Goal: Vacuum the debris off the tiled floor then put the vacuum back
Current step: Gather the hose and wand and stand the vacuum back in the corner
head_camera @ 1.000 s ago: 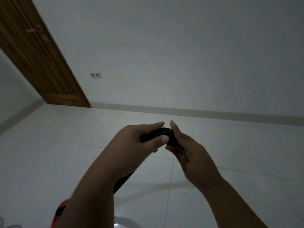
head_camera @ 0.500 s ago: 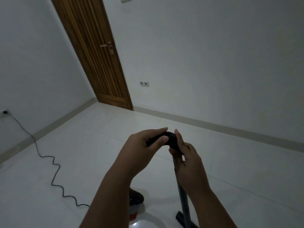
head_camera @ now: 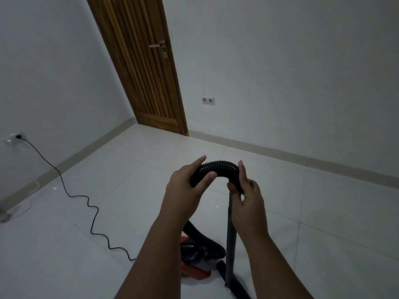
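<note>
I hold the ribbed hose (head_camera: 218,168) arched above the vacuum (head_camera: 194,253), which sits on the tiled floor (head_camera: 129,169). My left hand (head_camera: 185,190) wraps its fingers (head_camera: 199,161) round one side of the bend. My right hand (head_camera: 248,203) grips the other side, where the tube (head_camera: 230,244) drops just right of the vacuum, likely to steady that joint. The cord (head_camera: 92,212) snakes left from the vacuum to a socket (head_camera: 16,138).

A slatted wooden door (head_camera: 140,61) stands in the room's far corner, with a metal lever handle (head_camera: 157,45) near its right edge. Just right of it, a white double socket (head_camera: 208,100) sits low on a plain white wall (head_camera: 280,61). A beige skirting board (head_camera: 302,156) lines the wall's foot.
</note>
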